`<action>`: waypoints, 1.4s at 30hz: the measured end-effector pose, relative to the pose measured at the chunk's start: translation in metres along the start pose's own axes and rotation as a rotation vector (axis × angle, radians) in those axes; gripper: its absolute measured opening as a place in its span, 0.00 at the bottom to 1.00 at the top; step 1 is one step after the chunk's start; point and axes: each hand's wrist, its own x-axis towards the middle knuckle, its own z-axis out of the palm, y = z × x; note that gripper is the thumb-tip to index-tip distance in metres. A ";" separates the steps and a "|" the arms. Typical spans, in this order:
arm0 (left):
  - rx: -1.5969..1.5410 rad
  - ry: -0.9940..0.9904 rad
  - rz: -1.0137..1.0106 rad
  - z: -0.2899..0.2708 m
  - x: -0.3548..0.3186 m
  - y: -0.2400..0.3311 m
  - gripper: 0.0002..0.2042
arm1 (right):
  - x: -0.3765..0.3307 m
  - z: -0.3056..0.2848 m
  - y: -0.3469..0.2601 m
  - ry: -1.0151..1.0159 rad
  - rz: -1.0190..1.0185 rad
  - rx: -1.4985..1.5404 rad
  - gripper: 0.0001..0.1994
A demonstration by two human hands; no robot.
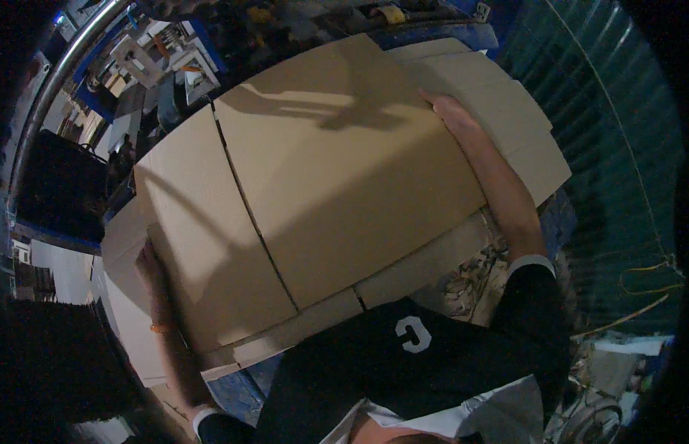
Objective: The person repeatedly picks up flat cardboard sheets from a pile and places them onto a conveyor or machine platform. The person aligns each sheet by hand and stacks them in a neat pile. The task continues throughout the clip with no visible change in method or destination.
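A large brown cardboard sheet (337,177) with a dark slit across it, left of its middle, lies tilted in front of me. My left hand (149,268) is closed on its left edge, and an orange band circles that wrist. At the far right edge my right hand (454,117) grips the sheet, its arm stretched along that side. Some fingers of both hands are hidden at the edges. Beneath it lie more cardboard sheets (518,122), which stick out at the right, the left and the near side.
Blue-framed machinery (189,66) stands at the far left, beside a curved metal rail (59,81). A green corrugated wall (618,140) rises on the right. Cardboard scraps (474,285) lie heaped under my right arm. Dark stacks (55,348) fill the lower left.
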 end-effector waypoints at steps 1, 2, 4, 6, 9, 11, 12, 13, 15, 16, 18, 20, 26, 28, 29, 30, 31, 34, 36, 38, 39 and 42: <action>-0.002 0.001 0.014 -0.001 -0.002 0.003 0.23 | -0.003 0.002 -0.003 -0.018 0.029 0.061 0.20; -0.015 0.002 0.052 -0.002 -0.003 0.005 0.22 | -0.005 0.004 -0.006 -0.048 0.010 0.090 0.20; -0.060 0.011 0.044 -0.003 -0.005 0.011 0.22 | -0.008 0.005 -0.006 -0.098 -0.007 0.143 0.20; -0.076 0.018 0.054 -0.003 -0.008 0.015 0.22 | -0.005 0.004 -0.003 -0.138 -0.043 0.125 0.20; -0.044 0.033 0.083 -0.004 -0.012 0.019 0.21 | 0.009 0.001 0.007 -0.183 -0.100 0.081 0.20; -0.027 0.064 0.131 -0.004 -0.016 0.020 0.20 | 0.021 -0.003 0.013 -0.183 -0.222 -0.020 0.19; 0.047 0.059 0.122 -0.004 -0.017 0.019 0.20 | 0.025 -0.005 0.016 -0.167 -0.323 -0.106 0.19; 0.121 0.056 0.112 -0.004 -0.018 0.019 0.20 | 0.030 -0.007 0.017 -0.144 -0.314 -0.141 0.18; 0.237 0.083 0.155 -0.003 -0.017 0.018 0.19 | 0.036 -0.009 0.014 -0.190 -0.179 0.176 0.18; 0.285 0.108 0.208 -0.002 -0.015 0.018 0.19 | 0.038 -0.009 0.010 -0.234 -0.078 0.387 0.18; 0.305 0.104 0.225 0.000 -0.012 0.019 0.19 | 0.040 -0.006 -0.001 -0.312 -0.100 0.378 0.18; 0.236 0.067 0.158 0.002 -0.011 0.020 0.19 | 0.038 0.001 -0.015 -0.342 -0.069 0.352 0.18; 0.058 0.133 0.177 0.005 -0.018 0.027 0.20 | 0.015 0.019 -0.033 -0.086 0.059 0.035 0.19; 0.093 0.105 0.066 0.004 -0.018 0.027 0.20 | 0.008 0.019 -0.032 -0.073 0.015 0.017 0.19; 0.077 0.114 0.018 0.004 -0.017 0.026 0.20 | 0.007 0.019 -0.031 -0.077 -0.010 0.021 0.20; 0.141 0.114 0.103 0.003 -0.016 0.024 0.20 | 0.005 0.019 -0.029 -0.080 -0.033 0.025 0.20; 0.180 0.134 0.184 0.003 -0.014 0.022 0.20 | 0.007 0.018 -0.029 -0.081 -0.052 0.027 0.20; 0.168 0.112 0.119 0.003 -0.012 0.015 0.19 | 0.010 0.017 -0.026 -0.106 -0.108 0.024 0.20; 0.159 0.099 0.067 0.002 -0.013 0.014 0.19 | 0.013 0.016 -0.025 -0.097 -0.124 0.003 0.20; 0.194 0.119 0.140 0.002 -0.015 0.017 0.19 | 0.016 0.014 -0.024 -0.090 -0.141 -0.029 0.21; 0.198 0.105 0.143 0.002 -0.016 0.020 0.19 | 0.018 0.012 -0.023 -0.083 -0.152 -0.050 0.21; 0.253 0.095 0.171 0.002 -0.018 0.032 0.20 | 0.026 0.006 -0.018 -0.060 -0.194 -0.122 0.22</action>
